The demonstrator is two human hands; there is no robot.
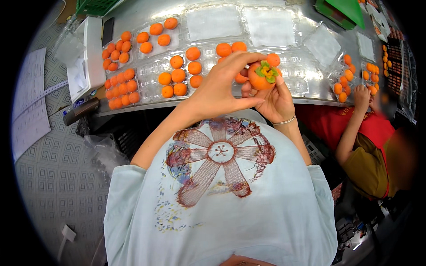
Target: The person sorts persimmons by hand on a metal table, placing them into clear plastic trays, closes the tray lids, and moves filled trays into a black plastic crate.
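Note:
Above the table's near edge, a round orange persimmon with a green leafy calyx rests in my right hand, gripped between thumb and fingers. My left hand curves around its left side, forefinger reaching over the top and thumb spread apart below. Whether the left fingertips touch the fruit, I cannot tell. Behind my hands lies a clear plastic tray with moulded cups. Several persimmons sit in its cups, some partly hidden by my left hand.
Persimmons in filled trays stand at the left, near a white box and a dark phone. Lined clear trays lie at the back. A green crate is back right. At the right, a co-worker's hand touches persimmons.

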